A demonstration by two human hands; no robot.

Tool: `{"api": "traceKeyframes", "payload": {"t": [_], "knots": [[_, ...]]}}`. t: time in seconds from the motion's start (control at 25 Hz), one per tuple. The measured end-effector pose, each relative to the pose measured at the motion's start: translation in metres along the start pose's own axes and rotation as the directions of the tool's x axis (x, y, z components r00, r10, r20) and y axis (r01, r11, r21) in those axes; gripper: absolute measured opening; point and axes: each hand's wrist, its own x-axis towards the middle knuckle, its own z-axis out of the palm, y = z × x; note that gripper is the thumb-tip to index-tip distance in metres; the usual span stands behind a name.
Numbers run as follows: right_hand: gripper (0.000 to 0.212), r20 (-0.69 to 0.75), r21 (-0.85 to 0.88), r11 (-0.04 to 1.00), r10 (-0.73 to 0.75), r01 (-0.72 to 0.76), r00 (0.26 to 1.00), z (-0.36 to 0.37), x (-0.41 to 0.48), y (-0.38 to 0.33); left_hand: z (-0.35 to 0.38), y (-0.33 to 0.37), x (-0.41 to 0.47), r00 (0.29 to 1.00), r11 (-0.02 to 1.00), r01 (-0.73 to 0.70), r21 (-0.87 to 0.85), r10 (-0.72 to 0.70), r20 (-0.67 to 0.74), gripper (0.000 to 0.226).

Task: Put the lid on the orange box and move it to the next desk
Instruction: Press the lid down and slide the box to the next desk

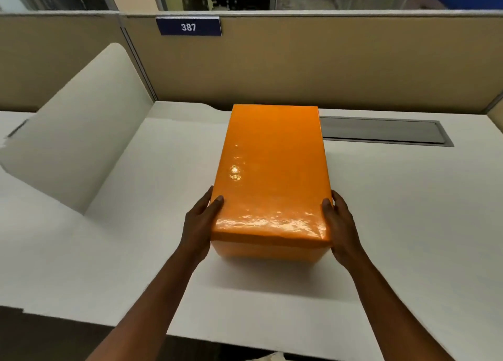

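Orange box (268,249): rectangular, frame centre, on matte white desk (408,224).
Lid (272,175): glossy, wrinkled, seated on top.
Left hand (201,224): pressing lid's left edge.
Right hand (341,224): pressing right edge.

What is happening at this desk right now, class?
A person grips an orange box with both bare hands: the left hand on its left side, the right hand on its right, thumbs on top of the lid. The lid is already on. The box sits on the white desk, below a partition sign reading 387. A divider panel stands to the left.
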Motion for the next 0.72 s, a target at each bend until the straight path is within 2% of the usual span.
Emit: {"api": "traceKeyframes", "payload": {"t": [0.08,0.24,0.4,0.56,0.72], "knots": [[0.05,-0.007,-0.016,1.0,-0.013,0.013,1.0,0.037,0.024,-0.012,-0.023,0.022,0.032,1.0,1.0,-0.009,-0.009,0.009,-0.01,0.045],[0.053,0.011,-0.002,1.0,-0.021,0.021,1.0,0.124,0.066,-0.043,-0.082,0.073,0.099,0.999,0.997,-0.002,-0.074,0.0,-0.034,0.019],[0.055,0.036,0.025,0.997,-0.073,0.072,0.997,0.214,0.103,-0.073,-0.141,0.117,0.166,0.992,0.993,-0.038,-0.113,0.024,-0.125,0.03],[0.057,0.07,-0.027,0.995,-0.097,0.099,0.993,0.29,0.143,-0.095,-0.188,0.143,0.224,0.959,0.989,-0.084,-0.122,0.047,-0.28,0.041],[0.056,0.107,-0.095,0.99,-0.095,0.106,0.99,0.343,0.177,-0.108,-0.223,0.154,0.265,0.934,0.99,-0.11,-0.093,0.071,-0.351,0.049]]}}
